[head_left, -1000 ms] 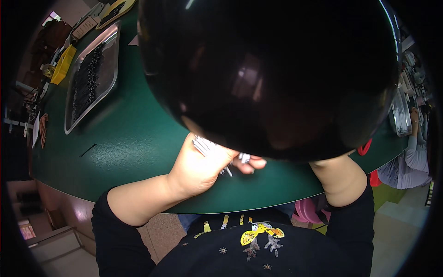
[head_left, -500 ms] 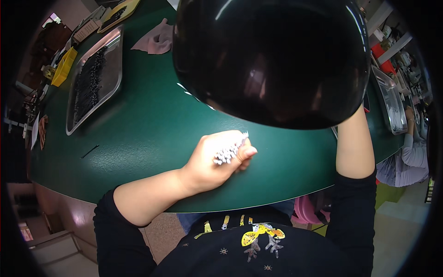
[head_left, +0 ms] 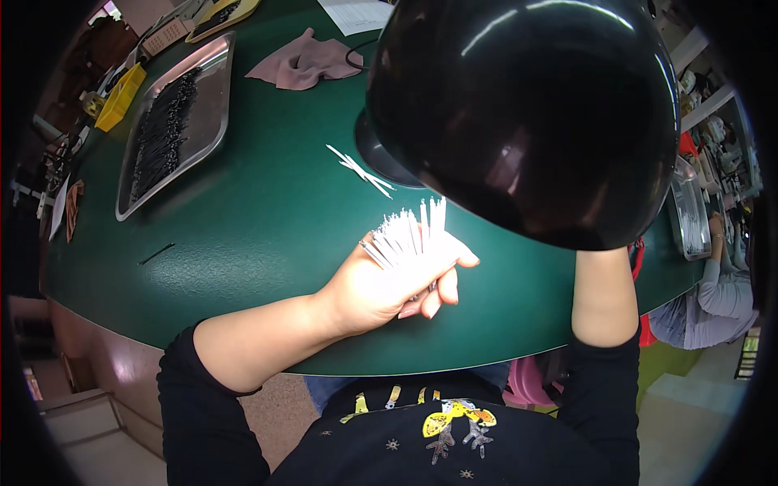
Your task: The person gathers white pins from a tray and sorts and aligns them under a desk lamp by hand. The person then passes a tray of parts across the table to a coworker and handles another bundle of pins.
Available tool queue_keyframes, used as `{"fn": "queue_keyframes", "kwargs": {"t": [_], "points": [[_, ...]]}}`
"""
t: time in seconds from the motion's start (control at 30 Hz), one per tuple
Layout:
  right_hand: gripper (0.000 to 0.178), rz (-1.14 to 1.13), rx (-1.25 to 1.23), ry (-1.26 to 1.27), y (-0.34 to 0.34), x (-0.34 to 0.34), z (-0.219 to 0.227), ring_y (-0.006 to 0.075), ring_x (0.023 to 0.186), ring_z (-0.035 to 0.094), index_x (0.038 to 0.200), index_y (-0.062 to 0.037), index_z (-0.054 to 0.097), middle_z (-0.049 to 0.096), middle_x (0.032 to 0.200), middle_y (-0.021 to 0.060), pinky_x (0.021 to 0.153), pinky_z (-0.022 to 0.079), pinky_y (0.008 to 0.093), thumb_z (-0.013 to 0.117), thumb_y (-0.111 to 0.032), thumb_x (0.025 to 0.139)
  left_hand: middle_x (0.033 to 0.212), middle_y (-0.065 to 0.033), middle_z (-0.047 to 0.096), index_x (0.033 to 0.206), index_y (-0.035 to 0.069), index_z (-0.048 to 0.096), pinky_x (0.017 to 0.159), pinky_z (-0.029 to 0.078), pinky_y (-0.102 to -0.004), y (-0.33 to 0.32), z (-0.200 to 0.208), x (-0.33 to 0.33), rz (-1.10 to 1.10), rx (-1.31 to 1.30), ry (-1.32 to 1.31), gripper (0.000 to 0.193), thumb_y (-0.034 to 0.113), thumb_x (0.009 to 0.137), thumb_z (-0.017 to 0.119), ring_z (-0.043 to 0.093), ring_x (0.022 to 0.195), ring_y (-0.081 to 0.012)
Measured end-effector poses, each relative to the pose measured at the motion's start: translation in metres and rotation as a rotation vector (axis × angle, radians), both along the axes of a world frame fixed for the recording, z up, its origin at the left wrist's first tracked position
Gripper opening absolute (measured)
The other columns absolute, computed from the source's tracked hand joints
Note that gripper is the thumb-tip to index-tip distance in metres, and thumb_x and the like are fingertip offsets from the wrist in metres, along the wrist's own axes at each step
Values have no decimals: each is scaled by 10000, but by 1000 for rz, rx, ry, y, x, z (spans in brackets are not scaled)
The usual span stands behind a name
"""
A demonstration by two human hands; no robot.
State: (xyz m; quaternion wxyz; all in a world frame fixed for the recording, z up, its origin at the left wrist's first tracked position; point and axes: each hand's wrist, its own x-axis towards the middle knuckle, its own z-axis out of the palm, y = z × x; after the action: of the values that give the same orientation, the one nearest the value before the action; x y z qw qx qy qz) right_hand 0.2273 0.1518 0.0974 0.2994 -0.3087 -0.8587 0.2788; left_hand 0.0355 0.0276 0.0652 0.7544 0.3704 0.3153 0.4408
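Note:
My left hand (head_left: 381, 283) is closed around a fanned bundle of thin white sticks (head_left: 401, 235) with small tips, in bright light over the green table. Their upper ends stick up past my fingers. A few more white sticks (head_left: 361, 172) lie crossed on the table beyond it. A large black lamp shade (head_left: 527, 121) hangs at the upper right. My right forearm (head_left: 604, 296) runs up beneath this shade, which hides my right hand, so I cannot tell what it holds or touches.
At the left, a metal tray (head_left: 215, 134) holds many thin black pieces. One black piece (head_left: 156, 253) lies loose on the green table (head_left: 267, 178). Farther back are a yellow bin (head_left: 121, 97), a pinkish cloth (head_left: 296, 63) and paper (head_left: 356, 14). Another person's arm (head_left: 716, 243) reaches toward a tray (head_left: 689, 219) at right.
The bundle in my left hand has tilted up and fanned, showing more stick length. The view has shifted; the shade appears farther right, and the crossed sticks on the table now show fully.

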Motion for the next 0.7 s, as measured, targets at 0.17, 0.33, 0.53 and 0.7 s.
{"fn": "queue_keyframes", "kwargs": {"t": [0.17, 0.33, 0.53, 0.7], "points": [[203, 233, -198, 164, -40, -24, -10, 187, 745, 588, 886, 3, 584, 612, 802, 104, 680, 469, 298, 631, -86, 710, 663, -52, 569, 975, 8, 542, 388, 329, -154, 1, 6, -3, -64, 4, 62, 173, 119, 874, 456, 475, 468, -46], [233, 394, -306, 447, -38, -23, -37, 186, 763, 583, 906, 4, 586, 607, 859, 96, 680, 473, 288, 627, 33, 678, 631, -67, 575, 824, -23, 571, 366, 327, -154, 2, -12, -3, 20, 71, 26, 135, 92, 846, 504, 458, 427, -47], [272, 326, -7, 424, -33, -18, -51, 207, 798, 580, 938, -3, 579, 599, 893, 103, 714, 464, 283, 625, 29, 672, 660, -131, 590, 747, -51, 582, 373, 380, -176, -6, -13, -2, 166, 12, -116, 180, 85, 840, 510, 516, 440, -108], [304, 317, -232, 457, -41, -26, -40, 190, 830, 574, 955, 0, 571, 593, 928, 100, 739, 458, 281, 658, -3, 664, 714, -170, 603, 768, -62, 583, 397, 431, -196, -5, -7, -4, 105, -13, -150, 184, 83, 844, 500, 578, 510, -160]]}}
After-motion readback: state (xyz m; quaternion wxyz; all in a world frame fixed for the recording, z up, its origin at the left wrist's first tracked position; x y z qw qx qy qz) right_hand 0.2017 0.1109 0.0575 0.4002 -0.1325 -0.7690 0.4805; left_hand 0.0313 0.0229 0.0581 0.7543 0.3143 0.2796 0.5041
